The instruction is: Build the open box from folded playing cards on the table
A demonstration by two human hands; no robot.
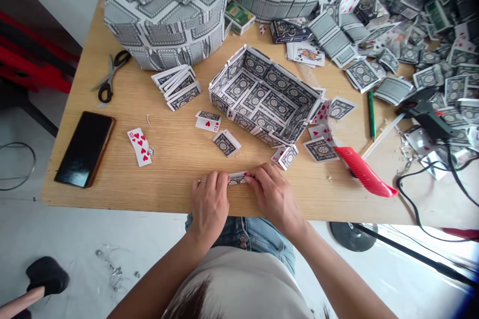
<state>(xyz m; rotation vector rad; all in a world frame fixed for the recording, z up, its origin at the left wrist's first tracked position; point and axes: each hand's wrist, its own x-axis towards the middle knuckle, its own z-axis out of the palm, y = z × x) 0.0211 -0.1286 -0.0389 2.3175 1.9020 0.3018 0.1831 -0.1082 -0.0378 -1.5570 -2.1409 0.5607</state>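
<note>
Near the table's front edge, my left hand (pixel 210 199) and my right hand (pixel 272 192) pinch the two ends of a folded playing card (pixel 237 178). The card is a narrow strip with a patterned back and a bit of white face with red showing. Just beyond my hands lie folded playing cards, one showing a red two (pixel 208 122), another with its back up (pixel 226 143). A folded card with a red three (pixel 285 156) sits by my right hand. Behind them stands an open box made of playing cards (pixel 262 132).
A phone (pixel 85 149), scissors (pixel 109 77) and a ten of hearts (pixel 139 146) lie at left. Large card-covered boxes (pixel 168 20) stand at the back. On the right are a red-handled tool (pixel 368 172), a glue gun (pixel 426 114), a green pencil (pixel 371 114) and heaped cards (pixel 430 77).
</note>
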